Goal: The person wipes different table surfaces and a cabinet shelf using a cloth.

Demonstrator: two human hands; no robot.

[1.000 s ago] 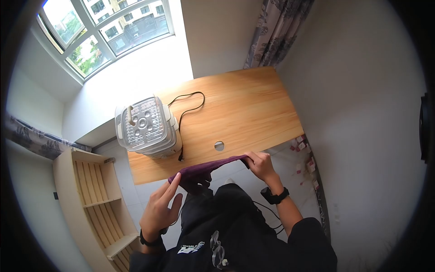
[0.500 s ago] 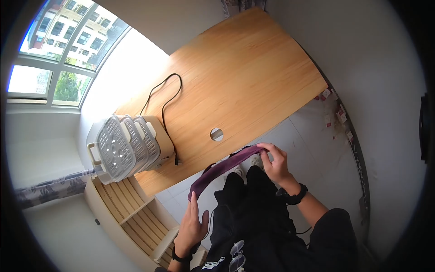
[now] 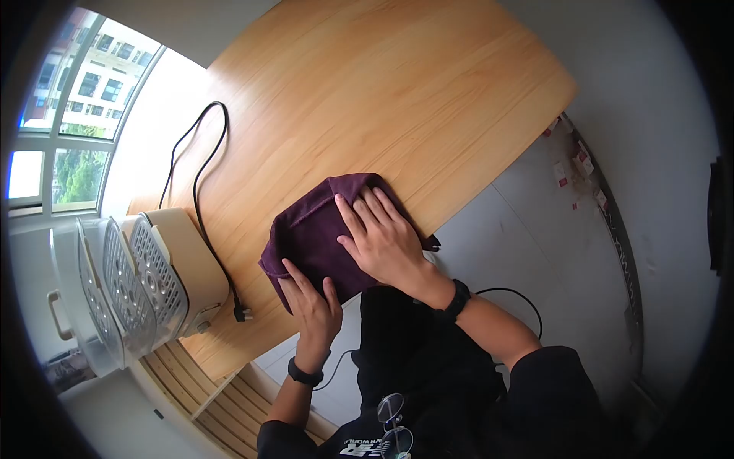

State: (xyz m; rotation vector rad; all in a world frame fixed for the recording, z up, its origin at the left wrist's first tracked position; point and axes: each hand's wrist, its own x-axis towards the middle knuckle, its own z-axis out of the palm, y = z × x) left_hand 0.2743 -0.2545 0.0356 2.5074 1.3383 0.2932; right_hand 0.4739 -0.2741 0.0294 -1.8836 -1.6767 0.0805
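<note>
A dark purple cloth lies on a light wood-grain table, just below the centre of the frame, at the table's near edge. Two bare hands rest on it. The right hand, at centre, is open and palm down: its fingers are straight and slightly spread, touching the cloth's upper right part, with the thumb held out toward the left. The left hand, lower and further left, is also open, its straight fingers touching the cloth's lower left corner and its thumb apart from them. The cloth's long axis slants from lower left to upper right. It looks soft and matte, folded over along its upper left side, with a paler stitched seam and a few creases. At left stands a beige electric food steamer with clear, perforated tiers; its black power cord loops across the table, the plug lying near the cloth.
</note>
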